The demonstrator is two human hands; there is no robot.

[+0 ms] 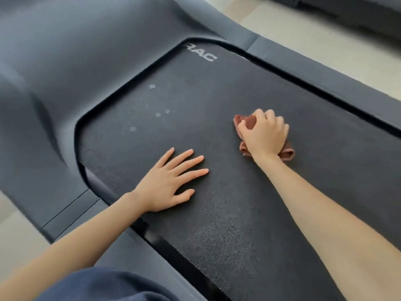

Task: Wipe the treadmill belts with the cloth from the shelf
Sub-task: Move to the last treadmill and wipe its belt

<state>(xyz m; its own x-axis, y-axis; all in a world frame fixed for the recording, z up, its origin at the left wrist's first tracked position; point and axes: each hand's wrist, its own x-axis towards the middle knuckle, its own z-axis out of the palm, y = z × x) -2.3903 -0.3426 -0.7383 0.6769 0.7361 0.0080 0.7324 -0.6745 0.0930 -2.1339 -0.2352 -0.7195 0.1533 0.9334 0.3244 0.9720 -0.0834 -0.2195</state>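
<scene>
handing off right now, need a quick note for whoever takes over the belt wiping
Left hand: open, flat on the belt, holding nothing.
Right hand: holds the bunched reddish-brown cloth and presses it on the belt.
Done: the cloth is in hand and down on this belt.
Left: the pale spots to the left of the cloth and a dusty grey patch nearer the person look unwiped. No other belt is in view.
</scene>
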